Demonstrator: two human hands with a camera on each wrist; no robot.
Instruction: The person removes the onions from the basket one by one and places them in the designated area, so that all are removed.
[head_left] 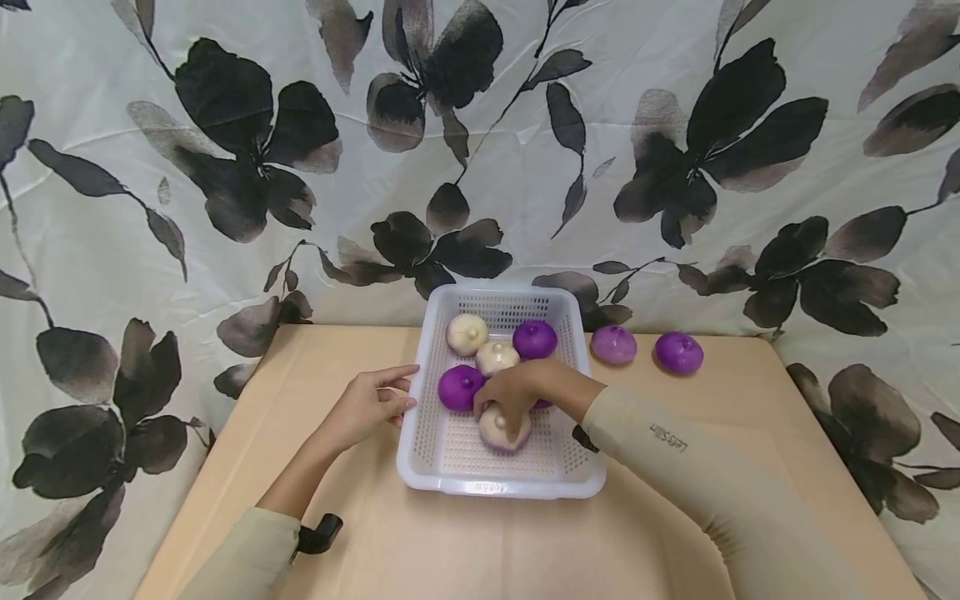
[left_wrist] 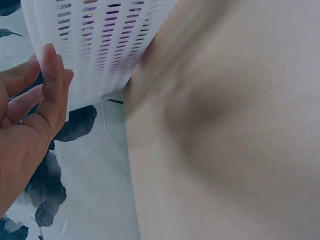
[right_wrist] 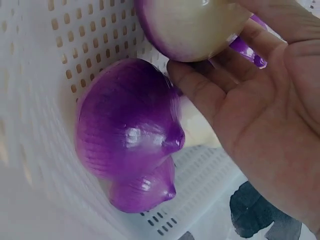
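My right hand (head_left: 515, 390) reaches into a white plastic basket (head_left: 501, 486) and grips a white-and-purple onion (head_left: 504, 432) near the front. In the right wrist view, its thumb and fingers curl round that onion (right_wrist: 190, 30). Close by is a purple onion (right_wrist: 127, 120), with another purple onion (right_wrist: 142, 192) past it. The head view also has a purple onion (head_left: 459, 388) left of the hand, and a whitish onion (head_left: 497, 358) just behind it. My left hand (head_left: 369, 408) touches the basket's left rim with fairly straight fingers (left_wrist: 52, 75).
Toward the basket's back lie a cream onion (head_left: 467, 334) and a purple onion (head_left: 535, 339). Two more purple onions, one lighter (head_left: 613, 344) and one darker (head_left: 678, 353), stand on the table (head_left: 750, 433) right of the basket. A flower-print cloth (head_left: 555, 208) hangs behind.
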